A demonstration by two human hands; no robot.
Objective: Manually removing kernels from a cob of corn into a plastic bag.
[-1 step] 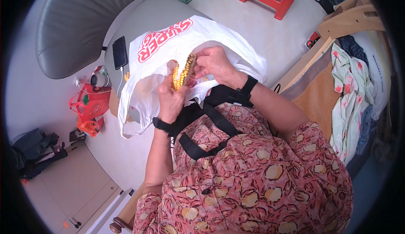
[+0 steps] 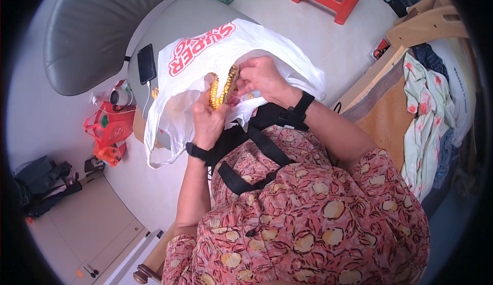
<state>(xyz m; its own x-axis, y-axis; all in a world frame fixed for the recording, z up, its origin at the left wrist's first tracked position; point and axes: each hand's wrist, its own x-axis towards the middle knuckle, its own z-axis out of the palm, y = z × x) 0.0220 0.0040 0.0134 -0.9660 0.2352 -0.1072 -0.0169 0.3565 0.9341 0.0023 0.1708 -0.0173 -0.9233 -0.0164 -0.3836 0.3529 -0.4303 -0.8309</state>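
Over a white plastic bag (image 2: 257, 35) with red lettering, my left hand (image 2: 208, 123) grips a corn cob (image 2: 216, 101) by its lower end. Two bands of yellow kernels run up from there, with a whitish gap between them. My right hand (image 2: 263, 78) has its fingers closed on the upper right part of the corn, where the surface looks brownish. Its fingertips are partly hidden. A few yellow bits lie on the bag beneath the right hand. Black bands circle both wrists.
The bag lies on a grey padded chair seat (image 2: 200, 8), its backrest (image 2: 87, 38) to the left. A plugged-in phone (image 2: 146, 64) rests on the seat. Red bags (image 2: 109, 130) stand at left, a red stool (image 2: 336, 1) at the back. Clothes (image 2: 423, 115) drape a wooden-framed seat at right.
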